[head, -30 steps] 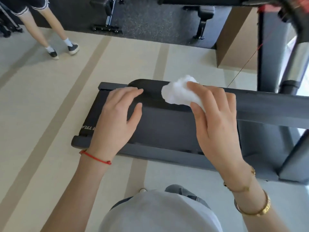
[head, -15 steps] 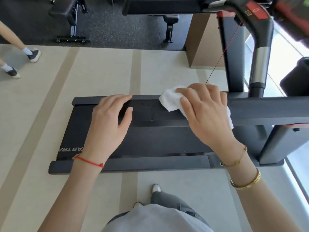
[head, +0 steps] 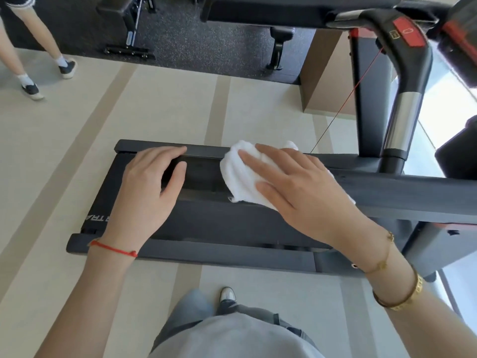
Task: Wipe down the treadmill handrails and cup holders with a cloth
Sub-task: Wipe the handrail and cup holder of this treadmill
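Note:
A dark grey treadmill handrail [head: 402,195] runs from the right edge toward the middle of the view, above the treadmill deck [head: 211,223]. A white cloth [head: 238,174] lies spread over the handrail near its left end. My right hand [head: 302,189] presses flat on the cloth with straight fingers and thumb. My left hand [head: 147,187] rests on the handrail's left end, fingers extended and thumb apart. No cup holder is visible.
The treadmill's far upright [head: 402,112], with a chrome section and a red button, rises at the upper right, and a thin red cord [head: 343,102] hangs from it. A person's legs [head: 31,60] are at the upper left. Weight benches [head: 129,27] stand on dark flooring behind.
The cloth was bunched in my right fingers and now lies spread under my flat right hand. My left hand has stayed on the rail end. The person behind has walked left.

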`<act>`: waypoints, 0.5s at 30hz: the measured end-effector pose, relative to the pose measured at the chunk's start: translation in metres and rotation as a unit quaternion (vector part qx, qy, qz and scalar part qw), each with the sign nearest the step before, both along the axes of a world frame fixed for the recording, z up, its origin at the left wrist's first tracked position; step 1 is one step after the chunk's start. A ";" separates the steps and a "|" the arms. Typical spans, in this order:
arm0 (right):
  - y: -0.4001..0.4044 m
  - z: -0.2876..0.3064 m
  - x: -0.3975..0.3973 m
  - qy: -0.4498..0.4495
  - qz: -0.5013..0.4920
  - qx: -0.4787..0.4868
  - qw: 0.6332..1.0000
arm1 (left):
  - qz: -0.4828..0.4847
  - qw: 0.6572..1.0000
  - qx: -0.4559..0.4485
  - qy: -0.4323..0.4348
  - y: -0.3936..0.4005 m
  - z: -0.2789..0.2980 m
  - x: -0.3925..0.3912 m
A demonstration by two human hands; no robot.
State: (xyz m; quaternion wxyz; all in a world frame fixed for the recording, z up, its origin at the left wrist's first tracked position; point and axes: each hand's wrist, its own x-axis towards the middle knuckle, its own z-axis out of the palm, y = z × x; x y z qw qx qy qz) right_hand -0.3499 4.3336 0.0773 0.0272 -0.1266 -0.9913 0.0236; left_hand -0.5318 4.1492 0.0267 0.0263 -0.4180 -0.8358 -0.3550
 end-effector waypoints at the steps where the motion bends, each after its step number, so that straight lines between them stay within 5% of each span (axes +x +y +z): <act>1: 0.005 0.001 0.001 -0.013 0.003 0.009 1.000 | 0.000 1.000 0.000 0.000 0.000 0.000 0.000; 7: -0.016 -0.006 -0.037 -0.031 -0.022 0.112 0.993 | -0.004 1.000 0.001 -0.010 -0.003 0.000 -0.007; 15: -0.011 -0.013 -0.027 0.023 -0.078 0.103 0.991 | -0.029 0.999 -0.014 -0.025 -0.021 0.001 -0.028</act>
